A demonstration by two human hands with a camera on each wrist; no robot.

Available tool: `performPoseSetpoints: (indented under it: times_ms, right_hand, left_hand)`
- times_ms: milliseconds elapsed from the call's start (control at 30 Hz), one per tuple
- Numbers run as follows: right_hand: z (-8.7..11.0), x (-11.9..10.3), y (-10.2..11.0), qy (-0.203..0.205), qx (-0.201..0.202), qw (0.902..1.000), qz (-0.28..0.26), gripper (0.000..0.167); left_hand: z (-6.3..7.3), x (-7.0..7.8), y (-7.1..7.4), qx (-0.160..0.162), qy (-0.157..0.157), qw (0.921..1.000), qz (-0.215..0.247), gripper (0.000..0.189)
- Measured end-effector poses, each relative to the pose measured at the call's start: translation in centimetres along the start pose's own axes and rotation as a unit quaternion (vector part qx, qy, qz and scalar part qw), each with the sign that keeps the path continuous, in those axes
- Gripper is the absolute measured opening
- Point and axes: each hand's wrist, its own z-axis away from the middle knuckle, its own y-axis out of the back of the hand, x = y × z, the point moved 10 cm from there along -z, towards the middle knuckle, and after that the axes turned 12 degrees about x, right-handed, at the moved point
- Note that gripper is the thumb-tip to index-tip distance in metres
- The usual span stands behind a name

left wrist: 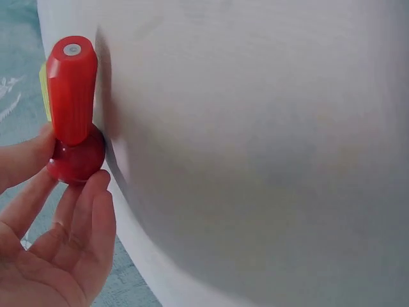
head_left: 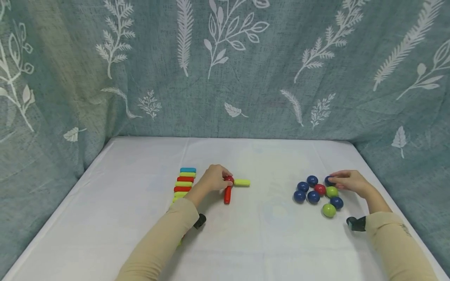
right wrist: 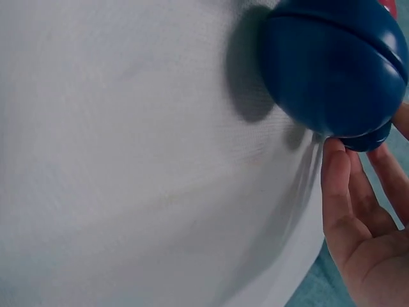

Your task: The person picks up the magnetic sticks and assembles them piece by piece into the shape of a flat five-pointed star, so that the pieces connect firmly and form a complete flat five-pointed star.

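My left hand (head_left: 213, 178) holds a red ball (head_left: 229, 180) between thumb and fingers. From that ball a red stick (head_left: 227, 195) points toward me and a yellow-green stick (head_left: 242, 182) points right. In the left wrist view the red stick (left wrist: 73, 89) meets the red ball (left wrist: 80, 160), the yellow-green one mostly hidden behind it. Over on the right, my right hand (head_left: 351, 182) pinches a dark blue ball (head_left: 329, 180) at the far edge of a ball cluster. A nearer blue ball (right wrist: 332, 70) partly covers the pinched one in the right wrist view.
Several blue balls (head_left: 303, 187), a red ball (head_left: 320, 189) and two green balls (head_left: 329, 210) lie close together at right. A column of coloured sticks (head_left: 185, 179) lies at left, partly behind my left forearm. A patterned curtain (head_left: 260, 117) hangs behind the white-covered table (head_left: 267, 242).
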Motion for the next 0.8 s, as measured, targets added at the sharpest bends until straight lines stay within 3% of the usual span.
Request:
performPoseSetpoints:
  times_ms: [200,400,800]
  right_hand:
    - [-0.1,-1.2,0.6,0.015,0.023,0.9996,0.007,0.066]
    - [0.1,-5.0,0.1,0.04,0.031,0.9987,0.008,0.059]
    - [0.6,-13.2,-7.1,0.082,-0.048,0.9954,-0.015,0.045]
  left_hand:
    - [0.3,-0.2,-0.3,0.002,0.006,0.9998,0.018,0.028]
    - [0.3,-0.2,-0.4,0.01,0.006,0.9996,0.025,0.028]
    - [0.1,-0.5,-0.1,0.008,0.016,0.9996,0.022,0.027]
